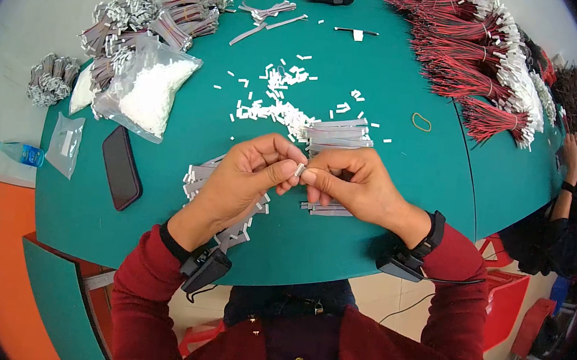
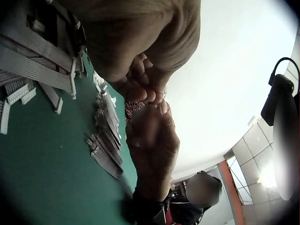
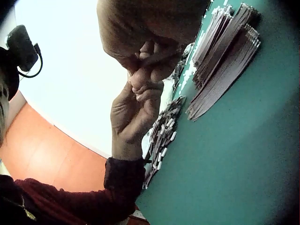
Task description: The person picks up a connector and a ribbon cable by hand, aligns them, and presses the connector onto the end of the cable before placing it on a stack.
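Over the near middle of the table, my left hand (image 1: 243, 175) and right hand (image 1: 358, 184) meet fingertip to fingertip. Between the thumbs and forefingers they pinch a small white connector (image 1: 299, 170), mostly covered by the fingers. Below the left hand lies a loose heap of grey flat ribbon cables (image 1: 237, 231) with white ends. Stacked ribbon cables (image 1: 339, 132) lie just beyond and under the right hand. Both wrist views show the fingers closed together, the left hand (image 3: 133, 112) appearing beyond the right in the right wrist view.
Loose white connectors (image 1: 278, 112) are scattered ahead. To the left are a bag of white pieces (image 1: 153, 95), a phone (image 1: 122, 168), a bottle (image 1: 19, 152) and bundled grey cables (image 1: 119, 21). Red wire bundles (image 1: 464, 51) fill the far right; another person's arm (image 1: 571, 167) shows beyond.
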Demonstrator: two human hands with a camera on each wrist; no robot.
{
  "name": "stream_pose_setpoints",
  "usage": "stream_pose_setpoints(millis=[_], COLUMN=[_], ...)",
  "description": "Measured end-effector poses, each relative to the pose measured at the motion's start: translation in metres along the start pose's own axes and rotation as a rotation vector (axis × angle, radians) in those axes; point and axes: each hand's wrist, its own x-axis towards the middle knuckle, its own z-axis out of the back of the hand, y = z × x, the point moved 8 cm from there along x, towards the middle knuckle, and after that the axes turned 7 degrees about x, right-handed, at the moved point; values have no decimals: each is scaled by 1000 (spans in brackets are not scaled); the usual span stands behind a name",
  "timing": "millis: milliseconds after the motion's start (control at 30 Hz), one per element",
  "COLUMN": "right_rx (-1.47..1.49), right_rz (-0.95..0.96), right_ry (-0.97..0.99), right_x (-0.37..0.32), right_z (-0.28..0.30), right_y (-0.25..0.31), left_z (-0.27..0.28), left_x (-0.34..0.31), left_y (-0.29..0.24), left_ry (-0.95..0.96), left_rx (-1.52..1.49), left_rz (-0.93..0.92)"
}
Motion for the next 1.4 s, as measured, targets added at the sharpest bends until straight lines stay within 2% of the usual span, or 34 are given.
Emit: stream_pose_setpoints(millis=[333,867,1167,1333,1400], right_rx=[55,53,31,91,39], right_rz=[-76,-64,-80,-158,-121], right_ry=[24,6,-9,34,7], right_x=[1,1,0,0,-2], right_z=[2,2,4,1,1], right_y=[-7,-5,-7,-6,-5], left_z=[3,2,-1,-3,-4], left_x=[0,0,-5,-6,-5], left_y=[0,0,-15,-15,-13], left_ry=[-9,-9,-94,-97,-82], left_rx=[62,15,355,334,313], left_rz=[-34,-28,-247,-224,-198])
